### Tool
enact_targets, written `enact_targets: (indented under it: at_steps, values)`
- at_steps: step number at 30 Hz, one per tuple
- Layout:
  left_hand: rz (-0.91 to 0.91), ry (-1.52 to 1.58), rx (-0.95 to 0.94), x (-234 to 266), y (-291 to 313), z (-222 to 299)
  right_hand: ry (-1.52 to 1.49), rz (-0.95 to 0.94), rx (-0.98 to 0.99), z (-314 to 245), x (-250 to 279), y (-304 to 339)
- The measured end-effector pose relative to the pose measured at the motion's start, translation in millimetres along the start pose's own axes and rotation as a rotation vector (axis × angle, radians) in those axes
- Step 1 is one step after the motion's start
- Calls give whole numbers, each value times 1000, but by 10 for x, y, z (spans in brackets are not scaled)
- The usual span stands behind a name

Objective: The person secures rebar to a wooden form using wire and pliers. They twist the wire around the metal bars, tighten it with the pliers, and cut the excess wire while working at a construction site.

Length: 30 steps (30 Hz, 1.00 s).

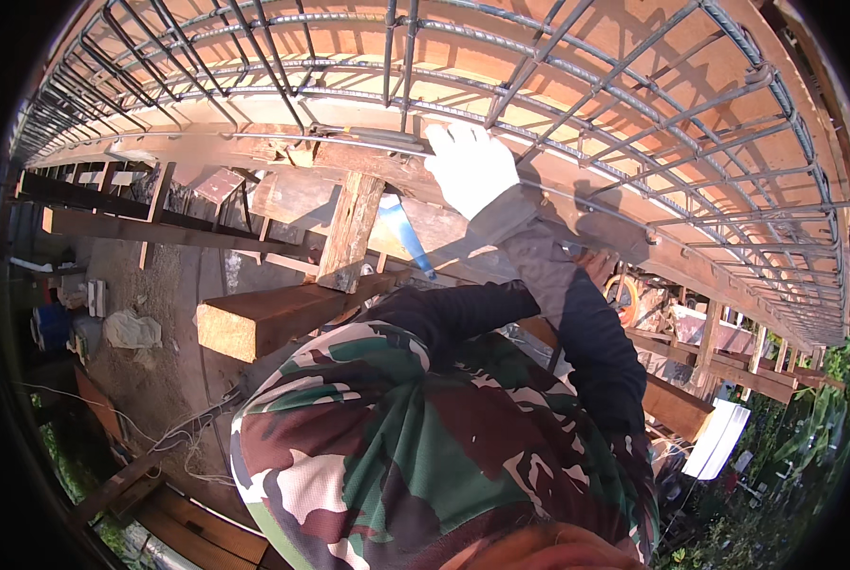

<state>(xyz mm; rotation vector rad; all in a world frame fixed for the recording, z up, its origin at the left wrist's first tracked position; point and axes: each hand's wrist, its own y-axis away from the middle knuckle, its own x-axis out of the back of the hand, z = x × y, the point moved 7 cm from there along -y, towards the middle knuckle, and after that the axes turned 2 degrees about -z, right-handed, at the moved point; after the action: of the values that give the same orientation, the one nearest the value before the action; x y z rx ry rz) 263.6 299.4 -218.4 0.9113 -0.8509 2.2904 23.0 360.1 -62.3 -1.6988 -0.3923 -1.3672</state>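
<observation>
My right hand point(472, 173), in a white glove bleached by sunlight, is at the lower edge of a long steel rebar cage point(529, 71). Its fingers look curled at the edge of a wooden beam point(387, 163), where a thin metal rod point(349, 142) runs up to them. What they hold, if anything, is lost in the glare. My left arm, in a dark sleeve point(472, 309), bends across in front of me and passes behind the right forearm; the left hand is hidden. Below the beam hangs a blue, tapering flat piece point(404, 236), its kind unclear.
An upright wooden post point(351, 231) meets a thick squared timber point(264, 321) close on my left. Orange-brown boards point(624, 43) back the cage. Far below lie a concrete floor point(173, 285), a pale crumpled sack point(132, 330) and loose cords point(173, 435). Green plants point(814, 446) grow at lower right.
</observation>
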Motion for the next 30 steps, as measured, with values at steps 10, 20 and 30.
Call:
enact_targets:
  at_steps: [10,20,30]
  values:
    - [327,56,491,1323,1632,-1119,68,-118,-71,-253,-989,-441]
    - [1444,538,676,2519,2468,-1267,-138,331,-149,-81,-79,55]
    - [1197,379,425,2574,1540,-352,-669,449,-603,42,509,1625]
